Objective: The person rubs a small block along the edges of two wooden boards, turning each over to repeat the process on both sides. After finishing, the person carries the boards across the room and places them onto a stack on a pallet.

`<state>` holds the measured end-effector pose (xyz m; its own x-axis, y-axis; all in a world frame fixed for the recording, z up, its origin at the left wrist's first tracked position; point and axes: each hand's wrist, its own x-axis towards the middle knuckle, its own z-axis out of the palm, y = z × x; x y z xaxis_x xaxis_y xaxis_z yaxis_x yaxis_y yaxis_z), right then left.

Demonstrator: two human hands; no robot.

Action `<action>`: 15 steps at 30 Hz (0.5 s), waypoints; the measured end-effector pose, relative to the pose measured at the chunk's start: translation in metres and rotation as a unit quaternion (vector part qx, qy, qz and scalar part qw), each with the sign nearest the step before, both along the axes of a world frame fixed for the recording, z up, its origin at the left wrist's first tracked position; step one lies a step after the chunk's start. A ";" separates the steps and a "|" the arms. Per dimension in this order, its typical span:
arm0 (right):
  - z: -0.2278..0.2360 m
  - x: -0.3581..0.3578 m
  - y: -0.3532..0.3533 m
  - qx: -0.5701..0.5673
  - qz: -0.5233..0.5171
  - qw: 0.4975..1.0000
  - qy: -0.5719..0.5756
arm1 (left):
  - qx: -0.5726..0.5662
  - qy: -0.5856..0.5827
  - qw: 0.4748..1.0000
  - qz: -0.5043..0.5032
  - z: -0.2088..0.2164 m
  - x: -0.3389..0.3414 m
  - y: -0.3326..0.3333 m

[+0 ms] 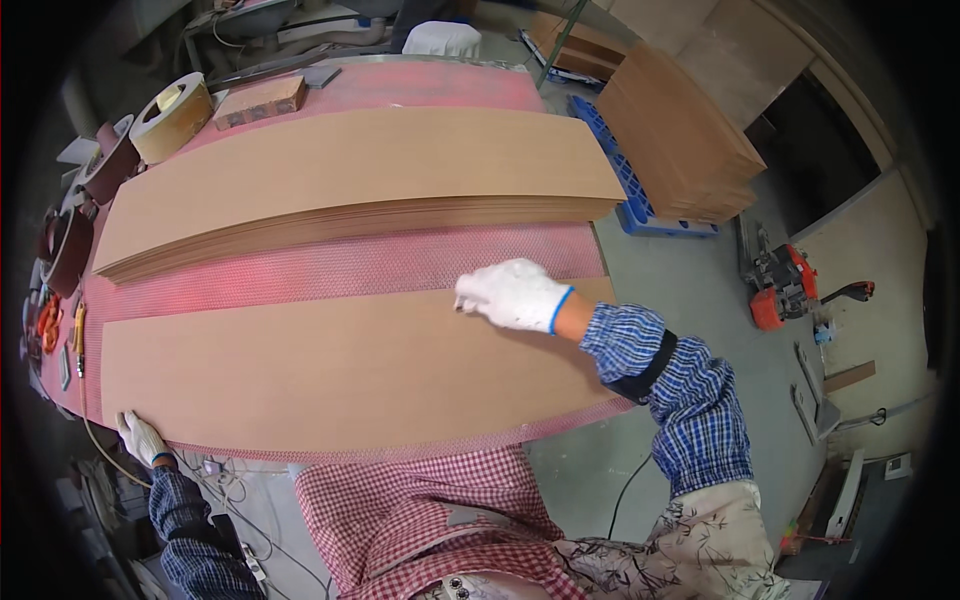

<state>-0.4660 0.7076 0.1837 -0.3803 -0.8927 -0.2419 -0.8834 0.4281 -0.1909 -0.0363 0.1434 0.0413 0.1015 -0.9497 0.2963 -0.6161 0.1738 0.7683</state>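
Observation:
A long light-brown wooden board (330,375) lies flat on the pink table, close to my body. My right hand (515,295), in a white glove with a blue cuff, is above the board's far edge, right of the middle. Its fingers are curled in, and what they hold, if anything, is hidden. At the board's near left corner is my left hand (142,438), also gloved, its fingers closed about the edge. Beyond the board, a stack of similar boards (360,160) lies across the table.
Tape rolls (172,118) and a brown block (260,102) line the table's far left. A yellow-handled air tool (79,340) with a hose lies at the left edge. More brown panels (670,140) sit on a blue pallet (645,200) at right, near a red-and-black machine (785,285).

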 end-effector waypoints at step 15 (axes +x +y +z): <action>-0.002 -0.035 0.210 0.017 -0.233 0.966 0.114 | -0.018 0.007 1.000 -0.023 -0.010 0.013 -0.020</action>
<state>-0.5013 0.9176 0.1815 -0.7852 -0.6052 -0.1313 -0.6112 0.7915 0.0069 -0.0234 0.1234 0.0308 0.0613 -0.9424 0.3288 -0.5964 0.2296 0.7692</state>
